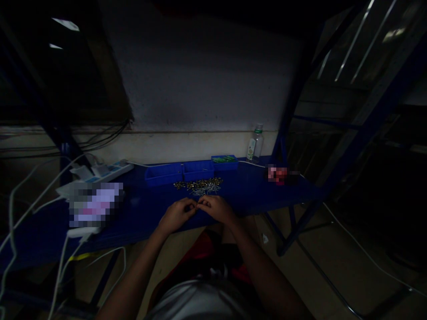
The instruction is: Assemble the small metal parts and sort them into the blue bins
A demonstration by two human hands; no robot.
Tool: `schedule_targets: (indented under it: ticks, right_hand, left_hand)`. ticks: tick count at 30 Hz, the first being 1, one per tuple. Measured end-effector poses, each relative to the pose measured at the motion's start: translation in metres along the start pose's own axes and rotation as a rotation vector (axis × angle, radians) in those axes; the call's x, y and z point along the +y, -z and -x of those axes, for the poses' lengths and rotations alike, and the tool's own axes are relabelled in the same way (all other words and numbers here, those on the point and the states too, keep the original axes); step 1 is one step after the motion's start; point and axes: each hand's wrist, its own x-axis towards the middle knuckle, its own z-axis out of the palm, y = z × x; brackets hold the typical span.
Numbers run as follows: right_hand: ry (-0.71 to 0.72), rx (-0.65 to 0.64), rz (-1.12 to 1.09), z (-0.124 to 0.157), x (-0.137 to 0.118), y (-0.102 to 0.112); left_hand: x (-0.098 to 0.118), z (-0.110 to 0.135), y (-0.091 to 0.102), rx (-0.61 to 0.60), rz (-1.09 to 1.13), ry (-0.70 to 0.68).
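Close to the front edge of the blue table [143,209], my left hand [180,214] and my right hand [216,207] meet at the fingertips. Both are closed in a pinch, and whatever sits between the fingers is too small and dark to name. Just beyond my right hand lies a heap of thin silvery pin-like pieces [206,190]. Behind these is a spread of small brass-coloured metal pieces [200,183], with a smaller cluster [179,185] at its left.
Blue trays [163,174] line the back, one holding green items [225,159]. A clear bottle [255,144] stands at the back right. To the left are a power strip [110,171], white cables [50,202] and a blurred-out object [95,204]; another blurred item [278,174] lies right.
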Motion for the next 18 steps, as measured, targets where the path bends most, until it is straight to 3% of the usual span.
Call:
schedule_targets:
  ticks: [18]
  right_hand:
    - [0.013, 0.007, 0.043, 0.0007, -0.002, 0.0015]
  left_hand:
    - [-0.0022, 0.0003, -0.0026, 0.018, -0.039, 0.005]
